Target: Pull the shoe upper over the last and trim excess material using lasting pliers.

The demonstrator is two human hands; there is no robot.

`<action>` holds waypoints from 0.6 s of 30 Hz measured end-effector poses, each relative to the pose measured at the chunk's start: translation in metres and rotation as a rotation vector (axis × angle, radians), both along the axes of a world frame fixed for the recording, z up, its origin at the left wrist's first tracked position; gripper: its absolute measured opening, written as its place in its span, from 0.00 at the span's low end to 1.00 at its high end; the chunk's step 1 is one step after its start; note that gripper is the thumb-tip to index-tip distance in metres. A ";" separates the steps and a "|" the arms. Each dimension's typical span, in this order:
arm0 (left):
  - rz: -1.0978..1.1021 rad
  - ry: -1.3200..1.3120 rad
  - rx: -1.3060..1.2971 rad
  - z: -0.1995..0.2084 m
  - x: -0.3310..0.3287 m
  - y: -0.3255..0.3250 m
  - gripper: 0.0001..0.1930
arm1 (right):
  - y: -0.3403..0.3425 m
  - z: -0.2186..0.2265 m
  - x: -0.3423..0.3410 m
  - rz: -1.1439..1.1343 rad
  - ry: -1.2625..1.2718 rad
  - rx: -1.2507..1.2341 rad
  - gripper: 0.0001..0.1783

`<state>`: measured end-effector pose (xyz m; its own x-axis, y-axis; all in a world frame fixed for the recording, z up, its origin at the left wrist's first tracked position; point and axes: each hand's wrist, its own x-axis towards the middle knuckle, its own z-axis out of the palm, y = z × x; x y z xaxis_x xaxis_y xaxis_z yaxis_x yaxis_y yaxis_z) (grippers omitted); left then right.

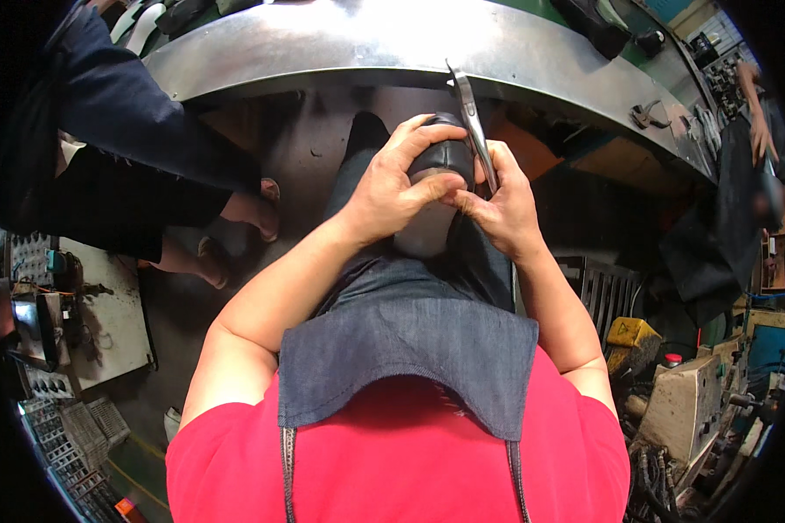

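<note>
Clasping black shoe in left grip, pincers in right grip, upper center; seemingly thumb-pressing, likely requiring steadiness next.

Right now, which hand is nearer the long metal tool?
Right. The right hand holds the long metal tool near its lower end. The left hand is left of the tool, wrapped around the black rounded piece.

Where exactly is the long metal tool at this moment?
In the head view, the long metal tool is in the upper middle, held in the right hand, just right of the black shoe.
</note>
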<state>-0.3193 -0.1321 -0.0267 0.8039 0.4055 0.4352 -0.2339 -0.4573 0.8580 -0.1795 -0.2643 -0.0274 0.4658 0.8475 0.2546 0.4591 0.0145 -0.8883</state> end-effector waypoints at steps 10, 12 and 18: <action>-0.163 0.191 0.070 0.024 -0.025 0.033 0.32 | -0.009 0.023 0.015 0.140 0.043 -0.030 0.19; -0.162 0.204 0.099 0.023 -0.025 0.034 0.32 | -0.008 0.026 0.018 0.157 0.001 -0.032 0.19; -0.072 0.073 0.431 0.008 -0.019 0.033 0.29 | -0.006 0.024 0.021 0.164 -0.055 -0.061 0.15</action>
